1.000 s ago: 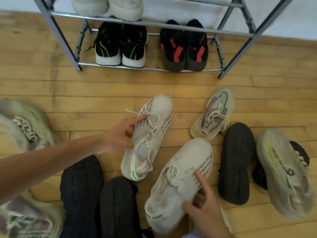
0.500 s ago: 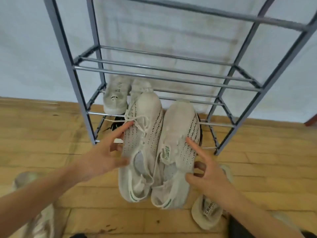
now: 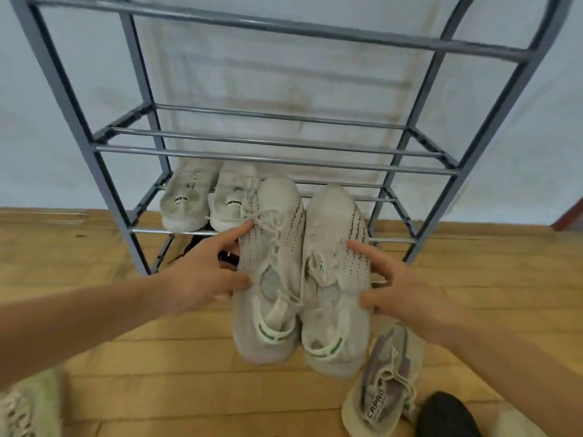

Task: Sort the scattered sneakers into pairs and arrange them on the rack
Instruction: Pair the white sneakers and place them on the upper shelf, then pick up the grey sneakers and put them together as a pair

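The left hand (image 3: 202, 275) gripped one white sneaker (image 3: 271, 269), and the right hand (image 3: 400, 288) gripped the matching sneaker (image 3: 334, 279). They were held side by side, toes toward the rack (image 3: 271, 159). Beyond the left hand a pale pair (image 3: 189, 197) was already shelved. Below the right wrist a grey sneaker (image 3: 381, 383) and a dark shoe (image 3: 448, 414) lay loose, so plenty seemed left to do.

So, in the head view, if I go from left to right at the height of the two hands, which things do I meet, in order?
left hand → left white sneaker → right white sneaker → right hand. Each hand holds the sneaker next to it, and the two sneakers are side by side.
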The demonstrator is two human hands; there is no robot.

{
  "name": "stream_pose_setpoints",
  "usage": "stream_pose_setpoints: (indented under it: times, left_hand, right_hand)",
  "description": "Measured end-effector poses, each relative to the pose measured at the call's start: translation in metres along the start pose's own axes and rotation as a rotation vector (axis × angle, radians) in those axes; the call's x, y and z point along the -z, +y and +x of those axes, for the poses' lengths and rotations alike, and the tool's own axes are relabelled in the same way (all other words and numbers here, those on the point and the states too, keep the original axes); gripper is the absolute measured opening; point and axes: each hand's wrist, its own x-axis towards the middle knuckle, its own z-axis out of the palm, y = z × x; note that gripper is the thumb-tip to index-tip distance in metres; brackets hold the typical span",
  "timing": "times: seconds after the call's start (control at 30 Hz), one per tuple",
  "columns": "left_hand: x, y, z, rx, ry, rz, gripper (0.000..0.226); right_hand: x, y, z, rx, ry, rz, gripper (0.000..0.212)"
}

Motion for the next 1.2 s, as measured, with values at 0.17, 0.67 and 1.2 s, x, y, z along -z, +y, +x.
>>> stream_pose_setpoints:
  times: [0.17, 0.67, 1.2]
  left_hand:
    - [-0.024, 0.026, 0.086, -0.005, 0.082, 0.014, 0.073]
    - [-0.041, 0.013, 0.226, 0.102, 0.183, 0.008, 0.061]
    - [-0.014, -0.138, -0.043, -0.129, 0.16, 0.238, 0.036]
  right_hand:
    - [0.046, -0.014, 0.06, -0.079, 0.137, 0.086, 0.073]
    - [0.081, -0.013, 0.192, -0.085, 0.278, -0.046, 0.055]
    - [0.003, 0.186, -0.038, -0.471, 0.214, -0.171, 0.065]
